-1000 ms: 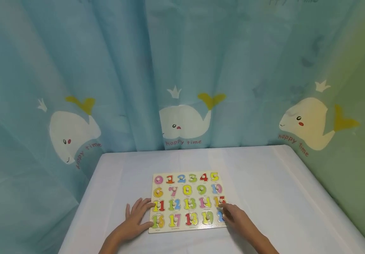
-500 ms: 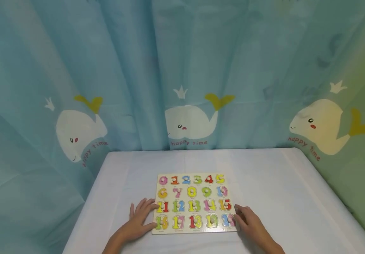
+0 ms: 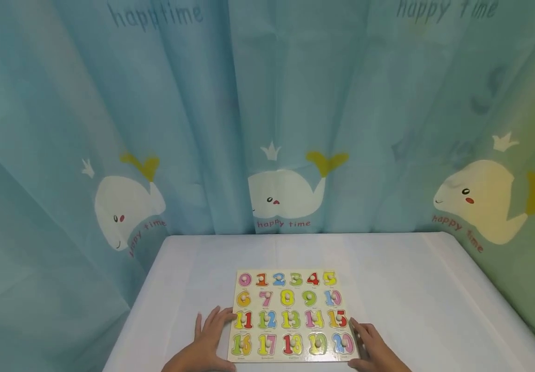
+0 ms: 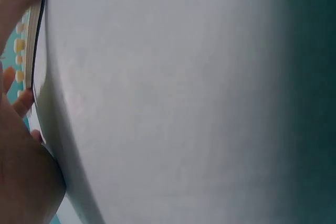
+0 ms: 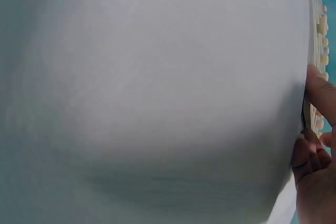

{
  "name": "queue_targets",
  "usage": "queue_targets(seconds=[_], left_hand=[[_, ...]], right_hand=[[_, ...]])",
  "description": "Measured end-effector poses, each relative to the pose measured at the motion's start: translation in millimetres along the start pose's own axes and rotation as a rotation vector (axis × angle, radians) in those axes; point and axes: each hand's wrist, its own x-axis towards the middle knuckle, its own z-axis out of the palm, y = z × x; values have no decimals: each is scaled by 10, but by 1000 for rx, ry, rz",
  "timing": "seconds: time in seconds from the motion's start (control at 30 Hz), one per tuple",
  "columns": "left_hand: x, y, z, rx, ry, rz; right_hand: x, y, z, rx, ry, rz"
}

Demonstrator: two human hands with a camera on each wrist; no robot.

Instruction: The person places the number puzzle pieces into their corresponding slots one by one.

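Note:
A pale wooden number puzzle board lies on the white table, with coloured numbers 0 to 20 in its recesses and a small round knob on each piece. My left hand holds the board's left edge, fingers by the 11 and thumb by the lower left corner. Opposite, my right hand grips the right edge beside 15 and 20. In the left wrist view, the board's side edge shows between thumb and fingers. The right wrist view shows a thumb against the board's side. Fingertips under the edge are partly hidden.
White cloth covers the table, which has rounded back corners. Behind and beside it hangs a blue-green curtain printed with white whales and "happy time" lettering.
My right hand has moved off piece 20, outward to the board's right edge. Left fingers have shifted to the left edge. The head view has tilted, so the board appears lower and further right.

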Motion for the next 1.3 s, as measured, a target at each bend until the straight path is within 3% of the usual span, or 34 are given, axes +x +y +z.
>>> queue_targets(seconds=[0.1,0.3,0.6,0.7,0.8,0.87,0.97,1.07,1.17,1.3], left_hand=[[-7,-23,17,-56,-1,-19],[27,-48,-26,-67,7,-46],[66,-52,-82,-72,42,-20],[79,-35,-98,-73,26,-26],[98,-7,-153,-64,-6,-63],[123,12,-215,-53,10,-98],[177,21,-322,51,145,-147],[232,-15,-433,224,334,-161],[268,-64,-522,398,458,-158],[284,-102,-552,483,508,-138]], right_hand=[[-10,37,33,49,-9,-31],[56,22,53,129,-28,12],[141,8,35,53,-17,49],[161,-9,20,36,-15,68],[203,-59,-13,-60,56,134],[235,-91,-70,-160,150,194],[280,-82,-229,-315,331,217],[315,-5,-426,-435,483,125],[349,79,-584,-518,555,57],[362,149,-674,-534,555,89]])
